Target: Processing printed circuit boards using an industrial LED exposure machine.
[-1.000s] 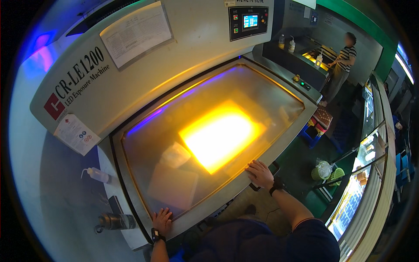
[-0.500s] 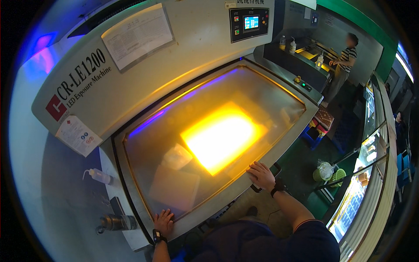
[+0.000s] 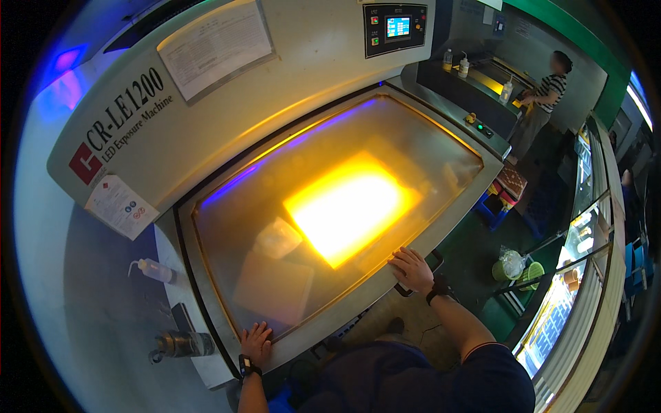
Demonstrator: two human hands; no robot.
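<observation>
A large grey exposure machine (image 3: 206, 117) fills the view, its glass bed (image 3: 330, 213) glowing yellow at the centre. The right hand (image 3: 411, 268) lies flat on the bed's front metal frame (image 3: 358, 303), fingers spread. The left hand (image 3: 257, 343) rests on the frame's near corner, fingers spread. A small squeeze bottle (image 3: 155, 270) stands left of the bed

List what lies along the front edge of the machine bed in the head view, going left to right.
Dark metal flask → left hand on the metal frame → right hand on that frame → black handle beside it.
</observation>
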